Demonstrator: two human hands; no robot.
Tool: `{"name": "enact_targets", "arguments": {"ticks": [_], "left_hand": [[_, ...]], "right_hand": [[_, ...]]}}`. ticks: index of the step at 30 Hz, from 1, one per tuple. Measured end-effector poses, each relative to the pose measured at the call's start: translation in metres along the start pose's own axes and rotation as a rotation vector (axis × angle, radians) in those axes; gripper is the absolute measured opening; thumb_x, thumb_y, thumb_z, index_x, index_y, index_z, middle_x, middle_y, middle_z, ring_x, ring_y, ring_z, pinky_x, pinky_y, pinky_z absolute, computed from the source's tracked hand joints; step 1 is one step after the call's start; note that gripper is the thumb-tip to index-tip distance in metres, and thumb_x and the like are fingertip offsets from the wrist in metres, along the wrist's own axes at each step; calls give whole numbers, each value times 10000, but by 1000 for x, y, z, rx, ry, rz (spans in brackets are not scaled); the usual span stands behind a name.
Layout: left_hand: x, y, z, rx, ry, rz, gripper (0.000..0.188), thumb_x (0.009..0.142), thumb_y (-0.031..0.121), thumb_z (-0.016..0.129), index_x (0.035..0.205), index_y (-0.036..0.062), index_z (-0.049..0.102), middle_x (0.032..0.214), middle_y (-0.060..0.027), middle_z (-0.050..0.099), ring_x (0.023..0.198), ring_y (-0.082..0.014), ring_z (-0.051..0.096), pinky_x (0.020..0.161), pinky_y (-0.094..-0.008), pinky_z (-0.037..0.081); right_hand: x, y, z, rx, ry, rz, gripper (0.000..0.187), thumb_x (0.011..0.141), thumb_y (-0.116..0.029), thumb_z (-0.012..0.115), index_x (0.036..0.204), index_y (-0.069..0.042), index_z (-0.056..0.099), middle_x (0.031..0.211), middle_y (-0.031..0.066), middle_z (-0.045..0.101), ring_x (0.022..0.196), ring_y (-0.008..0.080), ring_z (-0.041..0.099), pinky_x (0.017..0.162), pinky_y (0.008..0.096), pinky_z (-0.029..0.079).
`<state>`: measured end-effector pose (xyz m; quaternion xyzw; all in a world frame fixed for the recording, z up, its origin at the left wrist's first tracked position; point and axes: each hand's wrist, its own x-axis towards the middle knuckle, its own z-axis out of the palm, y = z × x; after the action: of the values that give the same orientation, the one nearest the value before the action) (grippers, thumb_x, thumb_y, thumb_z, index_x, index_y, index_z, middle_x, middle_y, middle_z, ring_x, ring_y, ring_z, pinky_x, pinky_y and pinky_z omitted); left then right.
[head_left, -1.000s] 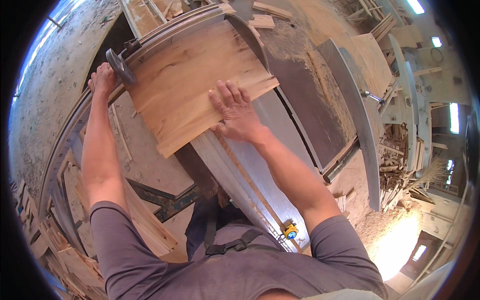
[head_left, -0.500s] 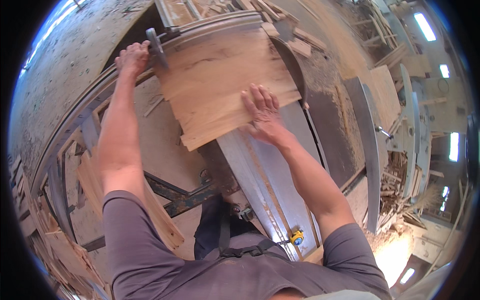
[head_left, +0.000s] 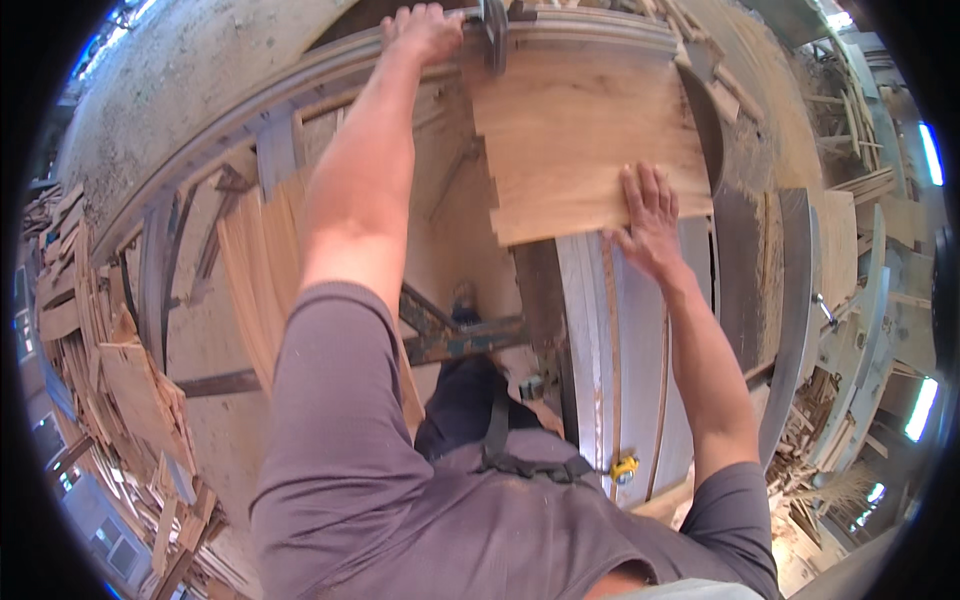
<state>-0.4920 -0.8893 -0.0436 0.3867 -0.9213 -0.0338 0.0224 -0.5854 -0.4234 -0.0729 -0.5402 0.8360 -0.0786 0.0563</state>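
A wide wooden panel (head_left: 580,140) with a stepped left edge lies on the saw's metal table (head_left: 640,330). My right hand (head_left: 652,215) rests flat on its near right part, fingers stretched out. At the far left corner my left hand (head_left: 422,35) is closed over the long fence rail (head_left: 590,35), beside an upright metal stop (head_left: 493,38). That stop touches or nearly touches the panel's corner; I cannot tell which. Along the panel's right edge curves a large round saw blade (head_left: 703,125), partly hidden by the wood.
A yellow tape measure (head_left: 625,468) sits on the table close to my body. Right of the blade stands a long metal fence (head_left: 790,310), with sawdust around it. Stacked boards (head_left: 265,270) and scrap wood (head_left: 90,290) are on the left, and more offcuts lie far right.
The view has swung, so panel, blade and both hands appear farther right. My hands keep about the same places on the panel and the fence rail.
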Motion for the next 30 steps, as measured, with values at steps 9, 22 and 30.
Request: {"name": "enact_targets", "arguments": {"ticks": [9,22,30], "left_hand": [[-38,6,-21,-77,-73,21,567,1017,504,432,1299,72,665,1409,-166,607,1318,-362,539,1109,-549,385],[-134,18,27,-287,538,124,620,911,370,668,1451,92,542,1550,-144,468,1463,-346,360,1207,-506,263],[-391,105,19,-1561,-250,-490,652,925,166,709,1458,-113,456,1260,-168,654,1025,-239,670,921,-351,537]], "right_hand": [[-30,-10,-2,-93,6,-14,1007,868,-715,580,1651,-177,246,1718,138,137,1573,363,112,1266,507,87],[-72,-29,-9,-34,20,46,997,819,-489,746,1644,-206,264,1717,112,144,1581,332,107,1274,495,95],[-128,-33,-20,2,75,80,993,814,-466,756,1639,-204,271,1707,126,186,1577,343,144,1277,495,100]]}}
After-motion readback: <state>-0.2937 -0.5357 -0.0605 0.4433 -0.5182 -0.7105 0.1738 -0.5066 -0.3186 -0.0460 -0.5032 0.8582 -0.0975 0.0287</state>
